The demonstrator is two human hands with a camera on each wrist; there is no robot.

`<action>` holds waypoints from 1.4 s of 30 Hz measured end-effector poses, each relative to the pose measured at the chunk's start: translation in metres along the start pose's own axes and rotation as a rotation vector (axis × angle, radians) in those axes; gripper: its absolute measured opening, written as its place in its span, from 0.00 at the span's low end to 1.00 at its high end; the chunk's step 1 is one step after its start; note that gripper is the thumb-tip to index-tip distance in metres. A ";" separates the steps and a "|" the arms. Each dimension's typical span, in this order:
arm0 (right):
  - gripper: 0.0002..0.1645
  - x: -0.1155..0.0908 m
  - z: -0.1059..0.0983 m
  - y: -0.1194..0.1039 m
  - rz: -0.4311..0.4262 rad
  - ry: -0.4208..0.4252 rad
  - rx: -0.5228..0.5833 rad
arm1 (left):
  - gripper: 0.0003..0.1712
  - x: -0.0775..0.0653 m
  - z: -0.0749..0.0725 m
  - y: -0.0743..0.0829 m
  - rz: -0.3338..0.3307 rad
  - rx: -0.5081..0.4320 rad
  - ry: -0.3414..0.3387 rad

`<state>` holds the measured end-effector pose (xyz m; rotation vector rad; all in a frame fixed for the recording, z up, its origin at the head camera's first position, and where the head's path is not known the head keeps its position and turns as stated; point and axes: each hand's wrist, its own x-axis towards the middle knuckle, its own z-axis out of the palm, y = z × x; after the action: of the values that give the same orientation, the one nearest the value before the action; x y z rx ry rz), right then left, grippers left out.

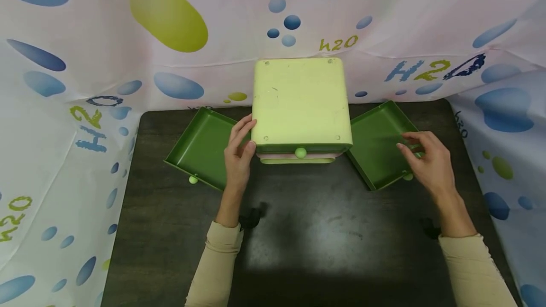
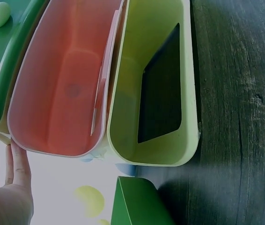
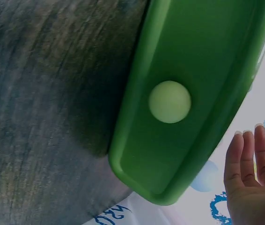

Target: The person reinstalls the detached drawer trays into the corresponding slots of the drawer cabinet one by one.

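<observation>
Both your hands were open: left hand (image 1: 239,158) rested against the drawer unit (image 1: 300,103), right hand (image 1: 428,162) hovered over the right drawer (image 1: 375,143).

— What sort of place is this?

— A makeshift recording booth rather than a lived-in room. A white plastic curtain printed with blue drops, green ovals and "H2O" lettering (image 1: 106,60) hangs on three sides as a backdrop, closing off everything behind.

— And the work surface?

— A dark, wood-grain tabletop with rounded corners (image 1: 324,236) is pushed up against that curtain. On it sit only a pale yellow-green plastic drawer cabinet (image 1: 298,103) and two dark green plastic drawers (image 1: 200,148) beside it.
</observation>
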<state>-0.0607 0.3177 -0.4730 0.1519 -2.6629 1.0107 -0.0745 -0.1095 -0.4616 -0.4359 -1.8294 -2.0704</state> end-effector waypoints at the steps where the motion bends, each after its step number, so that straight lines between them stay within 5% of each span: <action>1: 0.19 0.000 0.000 0.002 -0.002 0.000 -0.002 | 0.40 0.000 0.000 0.000 0.000 0.001 -0.001; 42: 0.19 0.010 0.000 0.043 -0.001 -0.022 -0.111 | 0.41 -0.003 0.001 0.002 -0.012 0.003 -0.008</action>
<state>-0.0785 0.3501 -0.4969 0.1415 -2.7304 0.8632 -0.0709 -0.1084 -0.4611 -0.4335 -1.8435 -2.0770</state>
